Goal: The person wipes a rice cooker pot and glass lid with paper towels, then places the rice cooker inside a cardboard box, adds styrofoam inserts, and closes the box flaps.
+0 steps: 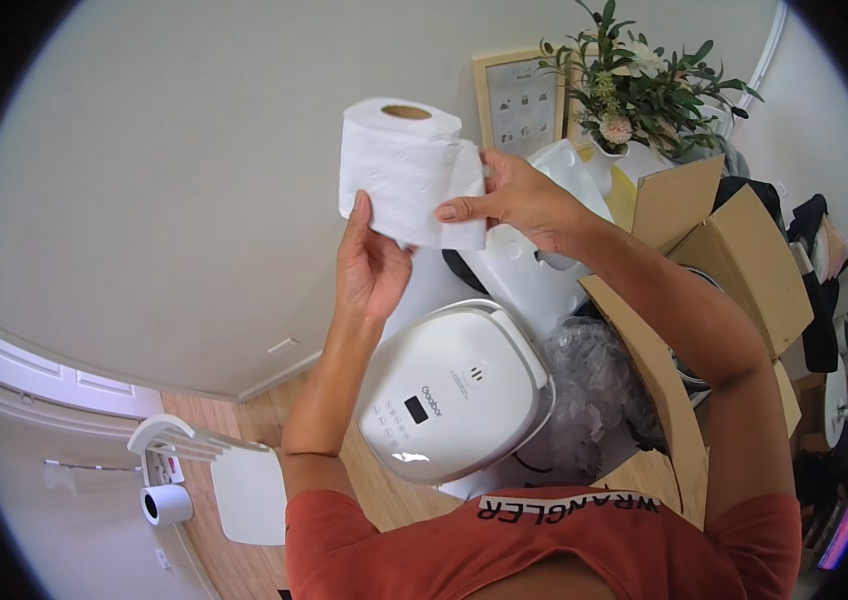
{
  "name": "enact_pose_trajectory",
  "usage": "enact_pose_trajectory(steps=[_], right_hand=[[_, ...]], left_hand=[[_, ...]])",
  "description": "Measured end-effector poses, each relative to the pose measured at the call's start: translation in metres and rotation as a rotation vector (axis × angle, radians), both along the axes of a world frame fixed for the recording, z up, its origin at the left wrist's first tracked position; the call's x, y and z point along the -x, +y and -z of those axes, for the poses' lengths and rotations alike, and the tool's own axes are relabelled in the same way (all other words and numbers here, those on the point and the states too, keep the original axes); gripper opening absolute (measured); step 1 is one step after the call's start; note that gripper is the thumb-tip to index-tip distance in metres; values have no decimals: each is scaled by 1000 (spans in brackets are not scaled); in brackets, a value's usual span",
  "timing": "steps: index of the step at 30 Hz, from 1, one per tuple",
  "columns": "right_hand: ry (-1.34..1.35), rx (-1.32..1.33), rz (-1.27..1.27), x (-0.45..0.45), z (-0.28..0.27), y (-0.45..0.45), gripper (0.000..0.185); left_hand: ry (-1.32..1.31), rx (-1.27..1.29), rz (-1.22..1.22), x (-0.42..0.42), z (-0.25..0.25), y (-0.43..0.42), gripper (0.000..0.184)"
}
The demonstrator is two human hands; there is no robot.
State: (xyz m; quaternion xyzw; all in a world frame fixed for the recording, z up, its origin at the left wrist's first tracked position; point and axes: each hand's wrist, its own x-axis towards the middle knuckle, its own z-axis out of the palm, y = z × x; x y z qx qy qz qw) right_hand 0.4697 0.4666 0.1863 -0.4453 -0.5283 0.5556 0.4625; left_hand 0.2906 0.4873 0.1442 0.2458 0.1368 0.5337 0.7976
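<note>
Both my hands hold up a white toilet paper roll [399, 170], its cardboard core showing at the top. My left hand [374, 262] grips it from below, with the thumb against the near side. At the roll's right edge, my right hand [529, 205] pinches the loose end of the paper between thumb and fingers. Below the roll sits a white rice cooker [464, 385] with its lid closed and a dark display on top.
An open cardboard box [659, 390] stands right of the cooker, beside crumpled clear plastic [589, 385] and white foam packing [524, 280]. Behind are a flower arrangement [634, 90] and a framed print [519, 100]. A white chair [244, 490] is at lower left.
</note>
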Motion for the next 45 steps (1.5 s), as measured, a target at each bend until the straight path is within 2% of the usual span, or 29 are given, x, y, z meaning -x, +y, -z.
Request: enact_pose_trajectory(steps=[2,4,6,7,9,10,12,13,15,16,17,19,21,23,24,25,27,28,30,31,33,34,36,37,39,41,42,44,45], right_hand=[[-131,63,-55,2,-7,-4,74],[-262,113,-107,7,-29,-9,67],[-922,-362,106,10,-55,-14,41],[-922,-360,108,9,-56,-8,41],[-191,-624,347,3,-60,12,48],[-193,-622,356,-1,-65,20,48],[628,-15,277,-8,-79,32,46],[630,-16,281,-19,-73,39,46],[44,-170,284,-37,-56,43,50],[-508,-185,464,-37,-51,41,57],[-510,-187,461,-38,-44,35,57],[-1457,-1227,314,-45,-26,25,66],[-1553,-1263,202,-45,-15,18,55],[-1838,-1144,43,-49,0,20,43],[-1856,-1098,19,-53,4,26,28],[-1852,-1086,19,-61,6,34,28],[-2132,-1245,227,-86,9,53,24],[-2124,-1233,222,-98,10,60,24],[-2033,-743,358,-116,-4,65,24],[-2029,-734,354,-120,-7,62,24],[-1832,-758,514,-132,-14,50,25],[-1594,-708,468,-137,-18,47,27],[-1369,-1145,291,-183,-8,54,32],[-1360,-1068,301,-182,-13,36,29],[-1392,-939,362,-175,-47,-24,27],[-1360,-295,290,-165,-82,-83,30],[-1592,-141,426,-174,-78,-100,37],[-1469,-124,463,-205,-72,-148,36],[-1334,-137,471,-219,-68,-171,35]], left_hand=[[91,-113,-169,8,2,0,43],[511,-328,-365,20,8,4,38],[675,-392,-401,25,14,1,34],[840,-456,-427,26,17,-2,31],[957,-544,-263,31,15,-9,28],[1068,-630,-101,34,14,-12,26],[908,-591,22,36,10,-21,25],[750,-545,133,38,8,-22,23],[750,-626,60,45,4,-20,24],[747,-704,-18,49,2,-17,24],[746,-703,-22,53,0,-11,24],[826,-1059,-204,58,-3,1,30],[847,-966,-108,56,-19,0,33],[888,-969,-65,51,-22,7,34],[889,-968,-54,49,-22,13,34],[919,-947,-17,46,-21,20,36],[955,-917,30,43,-17,37,38],[1053,-939,-25,42,-12,48,38],[1251,-1058,-167,38,6,78,36],[1255,-1054,-158,33,21,94,36],[1530,-1172,-412,15,60,124,39],[1507,-1191,-377,7,90,149,39],[1680,-1504,-627,-7,155,201,47],[1670,-1516,-649,-18,173,210,51],[1814,-1297,-607,-36,209,223,51],[1816,-1331,-460,-38,237,233,52],[1787,-1394,-251,-34,242,239,50],[1842,-1401,-182,-30,236,244,56],[1765,-1165,-76,-27,221,250,56]])
